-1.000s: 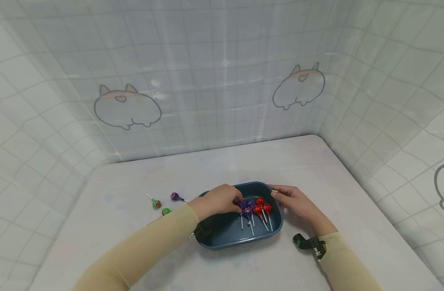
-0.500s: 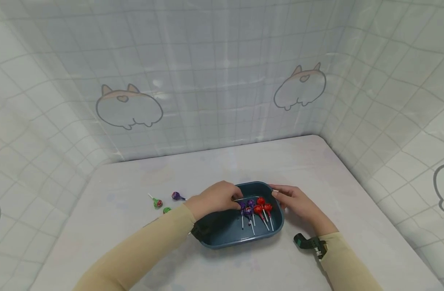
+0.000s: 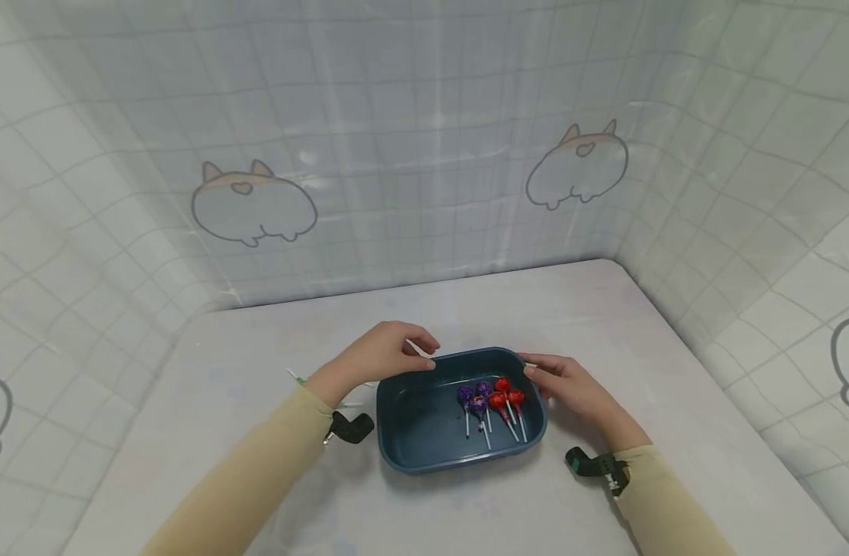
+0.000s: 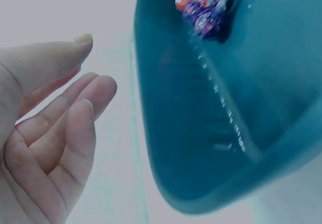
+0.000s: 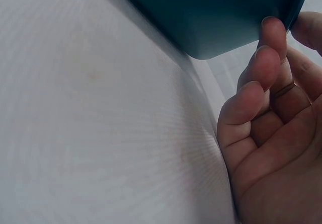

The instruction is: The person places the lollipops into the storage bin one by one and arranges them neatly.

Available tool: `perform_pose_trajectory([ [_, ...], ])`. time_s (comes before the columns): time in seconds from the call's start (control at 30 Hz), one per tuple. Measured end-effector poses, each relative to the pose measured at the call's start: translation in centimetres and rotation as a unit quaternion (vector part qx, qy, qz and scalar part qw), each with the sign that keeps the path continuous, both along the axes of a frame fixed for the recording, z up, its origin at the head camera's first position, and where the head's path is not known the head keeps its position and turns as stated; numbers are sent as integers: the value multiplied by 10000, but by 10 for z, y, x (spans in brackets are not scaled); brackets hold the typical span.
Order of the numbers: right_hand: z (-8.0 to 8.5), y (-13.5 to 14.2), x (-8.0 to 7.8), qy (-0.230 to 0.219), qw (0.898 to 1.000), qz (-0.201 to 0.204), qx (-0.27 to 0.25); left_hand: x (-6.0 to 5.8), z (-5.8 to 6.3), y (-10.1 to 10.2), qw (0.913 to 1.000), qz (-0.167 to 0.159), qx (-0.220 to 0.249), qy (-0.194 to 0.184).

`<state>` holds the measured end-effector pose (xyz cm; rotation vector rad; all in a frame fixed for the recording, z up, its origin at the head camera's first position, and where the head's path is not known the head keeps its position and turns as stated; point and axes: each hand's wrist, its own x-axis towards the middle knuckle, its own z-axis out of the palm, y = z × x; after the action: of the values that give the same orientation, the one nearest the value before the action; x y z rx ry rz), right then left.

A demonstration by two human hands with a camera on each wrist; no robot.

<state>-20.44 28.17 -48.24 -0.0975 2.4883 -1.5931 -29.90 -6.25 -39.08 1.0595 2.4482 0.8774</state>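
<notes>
A dark blue plastic tray [image 3: 420, 428] stands on the table in the head view. Three purple lollipops [image 3: 478, 405] lie in its right half, beside three red lollipops [image 3: 497, 399] nearer the right wall. My left hand [image 3: 385, 349] hovers by the tray's back left rim. Its fingers are loosely bent and hold nothing, as the left wrist view shows, where the hand [image 4: 55, 133] is apart from the tray wall. At the back right corner, my right hand [image 3: 570, 386] pinches the tray's rim. In the right wrist view, thumb and forefinger lie on either side of that rim.
Left of the tray, the tip of a green lollipop [image 3: 299, 379] and a few white sticks show around my left forearm, which hides the rest. A white table [image 3: 507, 510] extends around the tray. Grid-patterned curtains [image 3: 424, 154] surround it at the back and sides.
My left hand has left the purple lollipops, rising out of the tray and moving left to its back rim. The purple lollipops stay in the tray. My right hand keeps its hold.
</notes>
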Motion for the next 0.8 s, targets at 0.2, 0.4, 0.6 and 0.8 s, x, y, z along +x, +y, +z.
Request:
perform_pose_trajectory([
  [0.2, 0, -1, 0, -46, 10000, -13, -6, -1, 2, -26, 9984, 541, 173, 34],
  [0.4, 0, 0, 1, -63, 10000, -70, 3, -3, -3, -53, 9931, 1103, 389, -82],
  [0.6, 0, 3, 2, -66, 9999, -85, -7, -3, -12, -76, 9858, 1540, 636, -212],
  [0.8, -1, 4, 3, -21, 10000, -44, -73, -3, -26, -99, 9776, 2013, 615, -26],
])
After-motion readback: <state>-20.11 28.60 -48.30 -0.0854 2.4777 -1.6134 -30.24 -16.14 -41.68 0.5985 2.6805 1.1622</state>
